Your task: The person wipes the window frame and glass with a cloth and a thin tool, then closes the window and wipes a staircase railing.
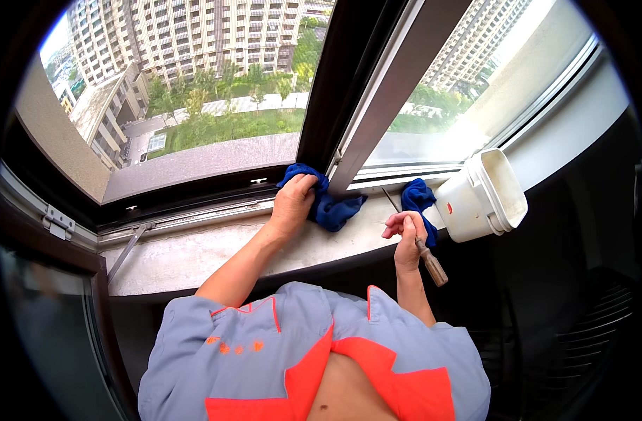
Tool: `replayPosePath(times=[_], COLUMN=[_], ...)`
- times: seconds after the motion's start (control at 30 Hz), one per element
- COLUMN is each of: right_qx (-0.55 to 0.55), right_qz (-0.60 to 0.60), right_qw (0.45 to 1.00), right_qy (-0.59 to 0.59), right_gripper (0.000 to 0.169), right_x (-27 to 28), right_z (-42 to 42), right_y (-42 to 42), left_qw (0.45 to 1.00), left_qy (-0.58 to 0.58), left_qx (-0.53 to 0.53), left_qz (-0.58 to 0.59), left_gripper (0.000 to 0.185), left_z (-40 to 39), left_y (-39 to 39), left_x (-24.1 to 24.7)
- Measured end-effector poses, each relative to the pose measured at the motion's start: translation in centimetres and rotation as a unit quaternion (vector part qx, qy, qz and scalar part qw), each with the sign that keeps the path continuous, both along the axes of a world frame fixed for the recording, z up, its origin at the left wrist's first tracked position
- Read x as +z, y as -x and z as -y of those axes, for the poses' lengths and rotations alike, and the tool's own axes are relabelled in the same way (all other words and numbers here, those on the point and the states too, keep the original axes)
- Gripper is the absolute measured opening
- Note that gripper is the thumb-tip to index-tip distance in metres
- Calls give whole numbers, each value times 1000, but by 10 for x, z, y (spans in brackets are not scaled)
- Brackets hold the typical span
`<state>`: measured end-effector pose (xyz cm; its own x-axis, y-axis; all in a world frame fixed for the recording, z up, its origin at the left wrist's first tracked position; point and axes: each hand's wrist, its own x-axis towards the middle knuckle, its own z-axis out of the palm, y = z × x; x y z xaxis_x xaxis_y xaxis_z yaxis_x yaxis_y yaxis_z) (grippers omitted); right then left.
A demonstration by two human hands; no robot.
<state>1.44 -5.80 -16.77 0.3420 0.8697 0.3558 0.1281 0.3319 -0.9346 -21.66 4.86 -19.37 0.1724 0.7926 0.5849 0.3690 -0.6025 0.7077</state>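
My left hand (pixel 293 204) grips a crumpled blue cloth (pixel 335 209) at the lower right corner of the dark window frame (pixel 194 196). Part of the cloth trails onto the white sill (pixel 236 237). To the right, my right hand (pixel 408 237) holds a screwdriver-like tool (pixel 431 264) with a worn wooden handle. Its thin metal shaft points up and away, toward the window, and the tip appears free of contact. A second blue cloth (pixel 417 196) lies on the sill just beyond that hand, partly hidden by it.
A white plastic bucket (pixel 460 202) leans at the sill's right side, beside the second cloth. On the left, an opened window sash (pixel 102 316) swings inward, joined by a metal stay arm (pixel 127 251). A light window post (pixel 384 100) stands between the two panes.
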Motion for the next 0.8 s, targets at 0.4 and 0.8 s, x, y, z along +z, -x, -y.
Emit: replayPosePath(times=[0.4,0.8], right_qx=[11,25], right_qz=[-39,-18], right_qw=[997,998], right_qy=[66,53], right_gripper=[22,22], right_x=[-62,-66], right_z=[-14,-16], right_y=[-3,1], left_qw=[986,930], left_qy=[-101,-337], left_qx=[4,34], left_qz=[134,144], left_gripper=[14,21], left_z=[-14,-37], left_y=[-13,-18], left_x=[70,205])
